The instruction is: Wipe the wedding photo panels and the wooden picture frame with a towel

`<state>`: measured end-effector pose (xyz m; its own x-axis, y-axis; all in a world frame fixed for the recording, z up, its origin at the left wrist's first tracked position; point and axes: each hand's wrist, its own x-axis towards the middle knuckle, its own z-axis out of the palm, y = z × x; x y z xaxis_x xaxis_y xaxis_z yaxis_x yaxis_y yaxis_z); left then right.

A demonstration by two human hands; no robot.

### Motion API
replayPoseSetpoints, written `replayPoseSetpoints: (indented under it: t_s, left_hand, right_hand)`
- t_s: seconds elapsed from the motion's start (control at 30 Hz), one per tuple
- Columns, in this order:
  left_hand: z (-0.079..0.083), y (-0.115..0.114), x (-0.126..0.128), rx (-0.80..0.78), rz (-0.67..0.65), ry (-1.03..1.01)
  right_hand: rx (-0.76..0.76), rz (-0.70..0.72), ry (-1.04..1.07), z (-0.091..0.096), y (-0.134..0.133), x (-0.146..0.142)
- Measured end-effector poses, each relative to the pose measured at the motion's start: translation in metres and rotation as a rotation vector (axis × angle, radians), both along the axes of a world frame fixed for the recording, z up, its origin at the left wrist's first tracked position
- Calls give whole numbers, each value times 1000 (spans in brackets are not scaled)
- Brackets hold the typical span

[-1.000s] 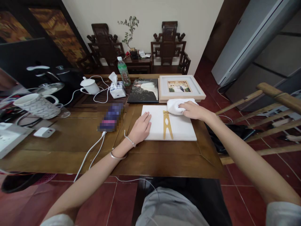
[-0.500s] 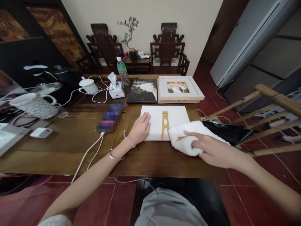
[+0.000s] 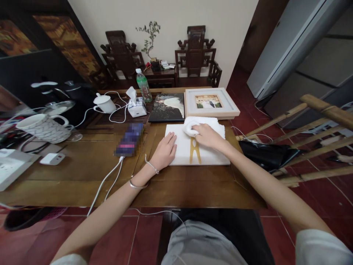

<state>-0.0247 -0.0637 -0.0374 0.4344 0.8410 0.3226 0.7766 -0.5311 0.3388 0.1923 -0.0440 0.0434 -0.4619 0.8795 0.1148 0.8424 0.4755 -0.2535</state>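
R hand [image 3: 207,136] grips bunched cloth [image 3: 190,127] on board [image 3: 180,149]; L hand [image 3: 164,150] flat, holds nothing. Wipe prob mid-job, amt left unclear.

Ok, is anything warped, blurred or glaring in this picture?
Head view: patterned mug stretched and tilted near the left edge; head view again: phone masked by coarse pixels; head view too: soft light, dull sheen on the table, no harsh glare on the white board.

White board [image 3: 180,152] lies flat; bunched white cloth [image 3: 190,126] atop, seemingly hiding gold figure's [image 3: 192,154] head.
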Motion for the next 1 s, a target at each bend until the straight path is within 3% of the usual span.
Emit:
replayPoseSetpoints:
  t_s: [0.17, 0.33, 0.47, 0.6, 0.87, 1.0]
  left_hand:
    - [0, 0, 1, 1, -6, -7]
    - [2, 0, 1, -8, -6, 14]
    - [0, 0, 1, 5, -9, -5]
    - [-4, 2, 1, -5, -10, -29]
    - [-4, 3, 0, -65, -39, -89]
    - [-4, 3, 0, -75, -33, -92]
  right_hand:
    - [3, 90, -90, -16, -49, -19]
    - [-34, 208, -102, -17, -113, -16]
    - [-63, 246, -102, -15, -133, -16]
    - [-33, 220, -85, -17, -112, -19]
    - [20, 82, -109, -12, -20, -32]
    - [50, 71, -169, -16, -16, -37]
